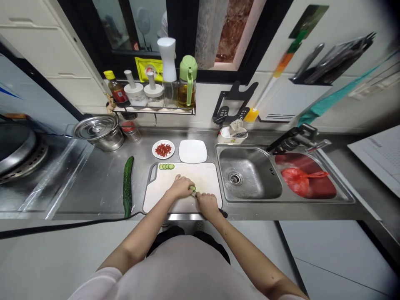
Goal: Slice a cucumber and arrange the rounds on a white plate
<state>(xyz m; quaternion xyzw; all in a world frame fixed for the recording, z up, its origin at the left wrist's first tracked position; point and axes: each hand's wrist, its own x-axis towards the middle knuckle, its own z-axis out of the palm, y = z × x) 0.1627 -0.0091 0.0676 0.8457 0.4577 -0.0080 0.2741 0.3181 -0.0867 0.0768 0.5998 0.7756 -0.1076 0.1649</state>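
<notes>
On the white cutting board [162, 196], my left hand [180, 186] is curled over a piece of cucumber [193, 188], pinning it down. Just to its right, my right hand [206, 204] is closed round a knife whose black handle end [223, 213] sticks out past the wrist; the blade is hidden between my hands. Several cut cucumber slices [166, 166] lie in a row at the board's far left corner. A whole cucumber [127, 186] rests on the steel counter left of the board.
Behind the board stand a small plate of red chilli [163, 149] and a white square plate [193, 151]. A double sink [250, 173] lies to the right, with a red bag [296, 180] in its far basin. A lidded steel pot [100, 131] and stove sit left. A condiment rack [156, 93] hangs on the wall.
</notes>
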